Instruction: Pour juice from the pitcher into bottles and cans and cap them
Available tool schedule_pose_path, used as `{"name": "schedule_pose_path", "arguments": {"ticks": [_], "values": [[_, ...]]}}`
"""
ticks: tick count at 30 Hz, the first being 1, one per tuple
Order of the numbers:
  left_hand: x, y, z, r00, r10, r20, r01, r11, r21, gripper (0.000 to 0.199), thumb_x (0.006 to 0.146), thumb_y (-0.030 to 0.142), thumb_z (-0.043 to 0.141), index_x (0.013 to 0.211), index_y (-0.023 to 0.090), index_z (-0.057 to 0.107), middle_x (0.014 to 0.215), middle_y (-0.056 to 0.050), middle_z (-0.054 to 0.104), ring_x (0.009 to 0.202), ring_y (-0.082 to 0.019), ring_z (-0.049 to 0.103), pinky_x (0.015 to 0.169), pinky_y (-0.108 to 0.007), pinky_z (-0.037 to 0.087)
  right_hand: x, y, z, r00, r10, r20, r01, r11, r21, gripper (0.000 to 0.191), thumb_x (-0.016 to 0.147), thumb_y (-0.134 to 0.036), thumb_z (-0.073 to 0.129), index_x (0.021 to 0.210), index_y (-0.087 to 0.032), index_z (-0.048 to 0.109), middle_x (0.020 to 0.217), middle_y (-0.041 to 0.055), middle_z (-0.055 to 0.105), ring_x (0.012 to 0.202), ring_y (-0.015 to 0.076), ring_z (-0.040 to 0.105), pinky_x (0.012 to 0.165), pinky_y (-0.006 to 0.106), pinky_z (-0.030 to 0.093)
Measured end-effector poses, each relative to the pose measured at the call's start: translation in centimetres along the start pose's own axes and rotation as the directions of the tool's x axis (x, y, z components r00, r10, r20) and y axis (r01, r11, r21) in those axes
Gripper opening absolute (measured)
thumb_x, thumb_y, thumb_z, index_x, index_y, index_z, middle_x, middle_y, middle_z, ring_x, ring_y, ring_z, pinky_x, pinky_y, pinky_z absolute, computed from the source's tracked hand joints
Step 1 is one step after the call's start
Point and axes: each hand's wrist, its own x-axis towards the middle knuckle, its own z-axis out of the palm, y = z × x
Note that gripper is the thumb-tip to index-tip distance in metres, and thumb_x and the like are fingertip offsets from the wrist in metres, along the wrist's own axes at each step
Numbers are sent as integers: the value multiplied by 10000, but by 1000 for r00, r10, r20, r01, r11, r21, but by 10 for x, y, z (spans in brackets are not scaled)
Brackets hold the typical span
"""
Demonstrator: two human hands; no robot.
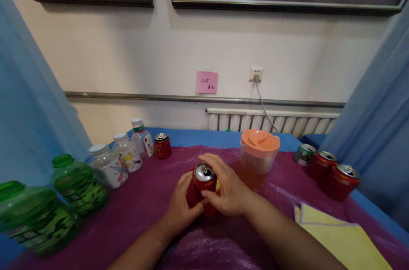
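Red can [205, 177] stands near upright, opened top facing up, gripped between left hand [182, 202] and right hand [227, 187].

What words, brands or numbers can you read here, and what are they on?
"32" on the pink note; its other handwriting is unclear.
Held red can: lettering too small.
Other cans: too small or blurred.
Green bottles, white-capped bottles: labels unreadable.

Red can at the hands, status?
Left hand and right hand around red can, top opened. Orange-lidded pitcher close beyond right hand. Can's lower part mostly hidden.
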Motion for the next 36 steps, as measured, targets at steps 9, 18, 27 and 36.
{"name": "schedule_pose_path", "arguments": {"ticks": [9,18,27,36], "values": [[1,-15,-2,994,-93,-64,96,995,33,585,785,517,717,1257,190,603,1252,-137,675,1152,-330,655,1017,-514,533,3,7,-53,613,-86,-786,-21,992,-125,327,917,-279,601,1242,-244,598,1227,83,632,1155,249,607,1019,465,479],[3,-18,-2,991,-106,-79,114,989,94,587,761,534,727,1224,184,639,1254,-152,691,1157,-349,665,1011,-525,536,-32,144,-123,157,521,-839,-301,834,462,546,638,-672,710,820,-162,636,798,33,647,802,198,591,778,348,486],[4,-20,1,986,-158,-55,164,979,124,629,741,570,736,1221,174,644,1267,-159,684,1175,-358,639,1034,-543,499,-49,163,-98,348,674,-651,-228,735,639,591,642,-714,733,825,-155,681,733,21,687,685,177,589,627,301,472],[3,-17,4,980,-189,-59,196,967,160,608,719,550,762,1201,194,656,1218,-129,700,1137,-345,637,1011,-498,496,-40,136,-102,396,671,-628,-252,736,628,618,621,-784,735,648,-210,507,507,-91,426,440,73,337,425,217,253]]}}
